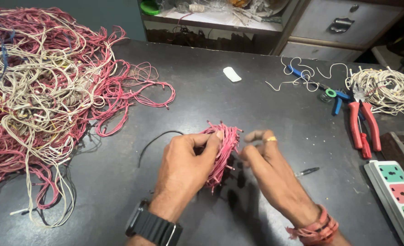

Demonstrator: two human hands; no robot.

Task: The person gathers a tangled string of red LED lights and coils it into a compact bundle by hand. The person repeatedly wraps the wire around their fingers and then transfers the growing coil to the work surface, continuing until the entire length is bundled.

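Dark counter, seen from above the person's hands.

Left hand: wrapped around a coiled bundle of pink wires, thumb pressed on top; black watch on the wrist. The bundle sits near the middle of the counter, lifted slightly, its shadow beneath it.

Right hand: fingertips pinching the bundle's right edge; gold ring on one finger, red thread band around the wrist.

Black wire: a loose curve just left of the left hand.

Large tangle of pink and cream wires: heaped over the far left of the counter, well apart from the hands.

Small white piece: far centre.

Red-handled pliers: right side, beside blue-handled cutters and a coil of cream wires.

Dark pen-like item: just right of the right hand.

Power strip with coloured sockets: near right edge.

Shelf and drawers: beyond the far edge.
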